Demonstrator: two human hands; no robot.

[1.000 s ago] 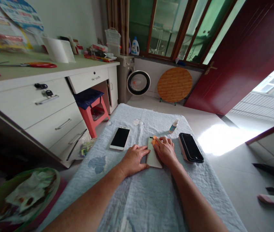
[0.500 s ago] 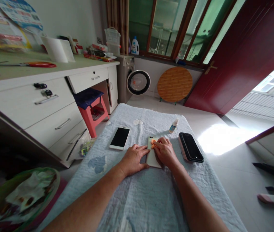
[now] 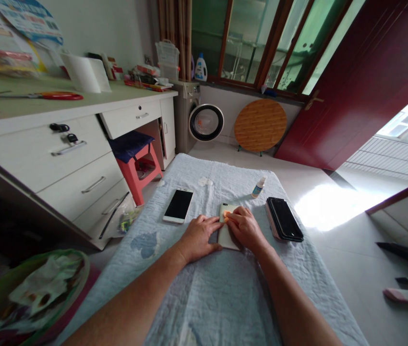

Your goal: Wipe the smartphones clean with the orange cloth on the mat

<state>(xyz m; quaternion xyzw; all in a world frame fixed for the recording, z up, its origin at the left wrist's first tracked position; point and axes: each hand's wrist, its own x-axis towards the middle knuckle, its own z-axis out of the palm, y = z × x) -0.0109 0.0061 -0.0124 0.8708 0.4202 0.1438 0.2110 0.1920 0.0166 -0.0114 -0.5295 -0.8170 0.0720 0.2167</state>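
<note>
Two bare hands meet over a pale phone [image 3: 228, 239] that lies face down on a bluish quilted cover [image 3: 204, 298], roughly midway between the things to either side. From where I stand, the left hand [image 3: 200, 238] rests at its left edge, fingertips on the phone and thumb set apart from them lower down, so that hand is spread rather than closed. The right hand [image 3: 245, 228] comes in from the other side, its fingers bunched narrowly on a small orange cloth [image 3: 226, 216] and pressing it to the phone's back, just below the dark camera patch near the top. Left of the hands lies a white phone [image 3: 178, 205], its black screen facing up. On the right, a small spray bottle [image 3: 258, 188] stands upright beyond the right hand, and nearer me a stack of dark devices [image 3: 285, 219] sits beside that wrist, apart from it.
</note>
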